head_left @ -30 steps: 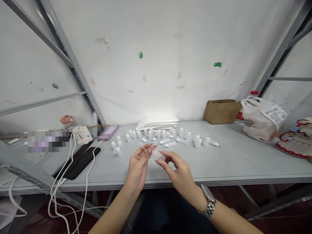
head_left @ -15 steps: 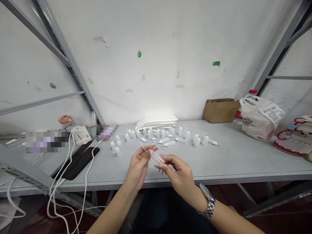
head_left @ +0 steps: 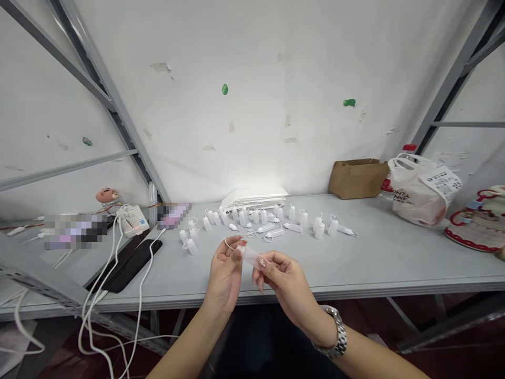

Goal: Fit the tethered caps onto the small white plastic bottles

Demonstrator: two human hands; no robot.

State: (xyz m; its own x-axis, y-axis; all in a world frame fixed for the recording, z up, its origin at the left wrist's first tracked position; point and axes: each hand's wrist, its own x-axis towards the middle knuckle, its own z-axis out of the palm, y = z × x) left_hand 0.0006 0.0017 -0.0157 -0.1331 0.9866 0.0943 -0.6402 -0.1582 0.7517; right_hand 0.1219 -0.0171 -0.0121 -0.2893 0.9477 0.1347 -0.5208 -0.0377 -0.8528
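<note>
A small translucent bottle (head_left: 251, 256) is held between both hands above the table's front part, lying tilted. My left hand (head_left: 225, 273) pinches its cap end, and a thin white strap loops up beside the fingers. The bottle's body is gripped by my right hand (head_left: 282, 276), thumb on top. Beyond the hands, several similar small bottles stand on the grey table (head_left: 379, 252), one of them an upright bottle (head_left: 332, 226) to the right. A few others lie on their sides, such as this lying bottle (head_left: 275, 233). Small white caps (head_left: 233, 227) lie among them.
White stacked sheets (head_left: 256, 199) rest against the wall. At the right are a brown box (head_left: 357, 179), a plastic bag (head_left: 420, 197) and a cake-shaped item (head_left: 479, 221). A black case (head_left: 132, 266), white cables (head_left: 115, 237) and a power strip (head_left: 134, 221) lie left.
The bottle has shifted slightly left. My right hand has turned, with its thumb now on top of the bottle's body. My left hand still pinches the cap end.
</note>
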